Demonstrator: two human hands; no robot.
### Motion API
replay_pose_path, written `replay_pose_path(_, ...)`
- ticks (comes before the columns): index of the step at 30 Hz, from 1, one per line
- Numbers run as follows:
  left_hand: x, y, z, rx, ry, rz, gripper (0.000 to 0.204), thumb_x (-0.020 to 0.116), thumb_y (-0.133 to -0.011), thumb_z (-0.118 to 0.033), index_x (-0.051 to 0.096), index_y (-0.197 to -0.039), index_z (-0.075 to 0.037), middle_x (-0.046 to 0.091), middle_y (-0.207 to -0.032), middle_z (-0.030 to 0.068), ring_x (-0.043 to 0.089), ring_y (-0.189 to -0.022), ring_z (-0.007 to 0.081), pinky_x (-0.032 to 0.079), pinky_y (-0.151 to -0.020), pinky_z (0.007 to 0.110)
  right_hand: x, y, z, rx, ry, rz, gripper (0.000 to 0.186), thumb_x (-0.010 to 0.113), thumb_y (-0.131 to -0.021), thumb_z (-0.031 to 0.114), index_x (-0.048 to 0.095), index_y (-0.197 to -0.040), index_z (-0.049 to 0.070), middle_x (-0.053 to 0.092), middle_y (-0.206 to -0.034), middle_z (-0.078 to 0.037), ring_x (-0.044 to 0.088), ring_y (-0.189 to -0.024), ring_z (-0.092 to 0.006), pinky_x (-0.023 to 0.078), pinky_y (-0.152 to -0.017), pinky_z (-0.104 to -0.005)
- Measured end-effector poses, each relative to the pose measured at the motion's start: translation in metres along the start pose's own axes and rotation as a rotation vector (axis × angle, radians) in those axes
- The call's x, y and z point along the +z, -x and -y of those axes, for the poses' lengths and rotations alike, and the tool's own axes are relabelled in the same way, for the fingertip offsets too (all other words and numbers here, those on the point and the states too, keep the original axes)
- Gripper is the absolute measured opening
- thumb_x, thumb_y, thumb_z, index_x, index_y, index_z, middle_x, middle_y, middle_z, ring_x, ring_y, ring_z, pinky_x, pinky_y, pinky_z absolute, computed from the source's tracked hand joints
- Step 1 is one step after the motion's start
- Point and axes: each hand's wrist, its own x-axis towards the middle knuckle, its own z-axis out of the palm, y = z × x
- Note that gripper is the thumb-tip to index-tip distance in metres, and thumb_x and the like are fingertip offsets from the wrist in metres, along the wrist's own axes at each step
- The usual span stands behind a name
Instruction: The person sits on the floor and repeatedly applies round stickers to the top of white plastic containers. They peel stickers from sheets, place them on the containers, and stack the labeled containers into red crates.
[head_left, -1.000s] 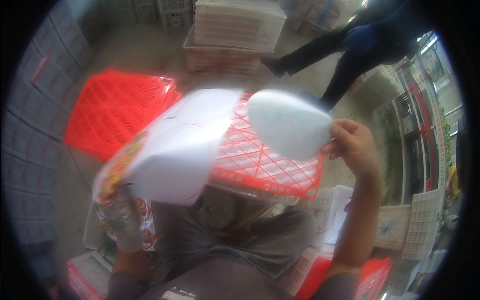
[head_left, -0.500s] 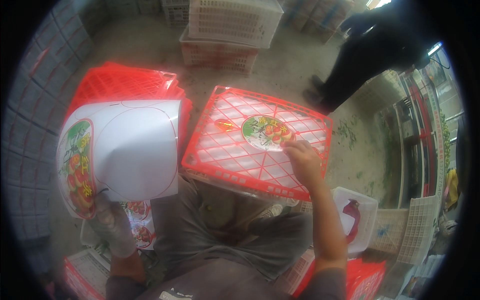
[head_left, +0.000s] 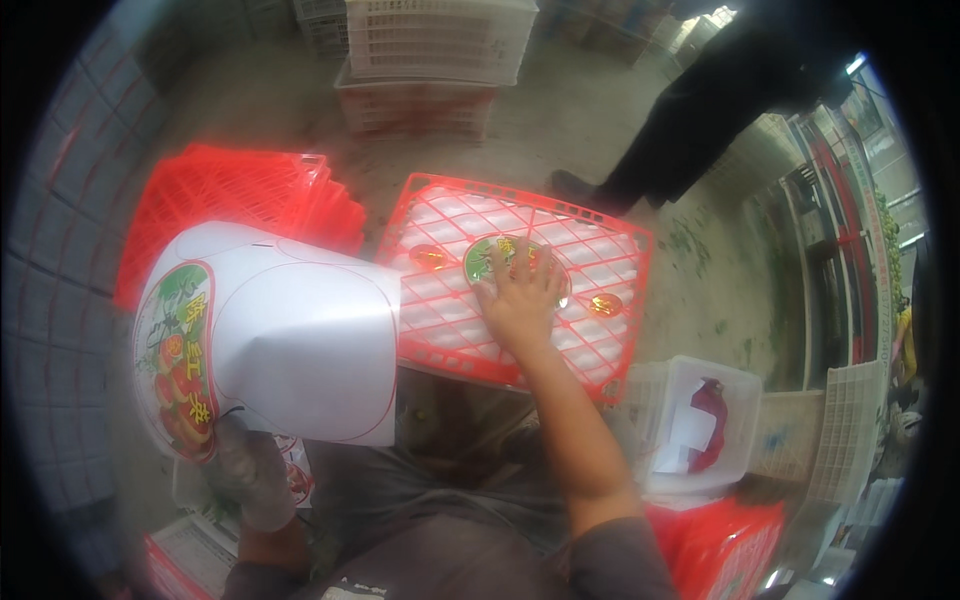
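Note:
A red lattice lid (head_left: 648, 262) with white wavy padding (head_left: 590, 262) under it tops the crate before me. My right hand (head_left: 522, 300) lies flat with fingers spread on an oval fruit-picture sticker (head_left: 476, 265) at the lid's middle, covering much of it. Two small red-and-gold stickers (head_left: 606, 305) show on the lid, one on each side of the oval. In my gloved left hand (head_left: 252, 470) is the lower left edge of a large, curling white sticker sheet (head_left: 310, 340). One printed oval label (head_left: 180, 355) remains on its left part; bare outlined shapes show elsewhere.
Stacked red lattice lids (head_left: 235, 195) stand behind the sheet at left. White crates (head_left: 440, 40) are stacked at the back, and a person in dark trousers (head_left: 690, 120) stands far right. A white bin (head_left: 755, 400) with a dark red item (head_left: 708, 425) sits at right.
My right hand has gone from pinching the oval sticker's right edge to lying flat over it. A small sticker on the right is now uncovered. The sheet has shifted slightly right.

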Motion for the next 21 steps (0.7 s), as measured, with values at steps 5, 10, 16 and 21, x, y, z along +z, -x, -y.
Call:
replay_pose_path(5, 0.003, 0.026, 0.011, -0.125, 0.179, 0.117, 0.048, 0.056, -0.096, -0.015, 0.042, -0.140, -0.003, 0.050, -0.135, 0.0144, 0.050, -0.123, 0.0268, 0.040, -0.106, 0.043, -0.058, -0.003, -0.007, 0.049, -0.714, 0.191, 0.049, 0.048, -0.098, 0.041, 0.059, -0.131, 0.006, 0.053, -0.137, -0.020, 0.044, -0.132, -0.0339, 0.031, -0.111, -0.0472)
replay_pose_path(10, 0.028, 0.094, 0.035, -0.171, -0.049, 0.677, 0.042, 0.056, -0.094, -0.018, 0.049, -0.133, -0.003, 0.055, -0.129, 0.0178, 0.054, -0.118, 0.0309, 0.043, -0.103, 0.043, -0.186, 0.113, -0.020, 0.437, -1.922, 0.357, 0.047, 0.071, -0.085, 0.034, 0.063, -0.115, -0.002, 0.066, -0.105, -0.008, 0.059, -0.097, -0.0155, 0.046, -0.086, -0.0335)
replay_pose_path(16, 0.050, 0.192, 0.063, 0.286, -0.413, 1.946, 0.038, 0.056, -0.093, -0.023, 0.058, -0.125, -0.003, 0.060, -0.122, 0.0220, 0.059, -0.111, 0.0358, 0.046, -0.099, 0.043, -0.252, 0.205, -0.123, 0.739, -1.338, 0.604, 0.036, 0.077, -0.079, 0.008, 0.066, -0.112, -0.001, 0.070, -0.100, -0.006, 0.064, -0.088, -0.0132, 0.052, -0.078, -0.0303)
replay_pose_path(21, 0.043, 0.187, 0.106, -0.239, -0.462, 1.388, 0.037, 0.065, -0.085, -0.013, 0.060, -0.118, 0.003, 0.062, -0.113, 0.0217, 0.061, -0.104, 0.0374, 0.049, -0.092, 0.042, -0.226, 0.256, -0.209, 0.710, -0.452, 1.120, 0.043, 0.080, -0.069, 0.014, 0.069, -0.107, -0.002, 0.072, -0.093, -0.015, 0.069, -0.084, -0.0255, 0.054, -0.077, -0.0370)
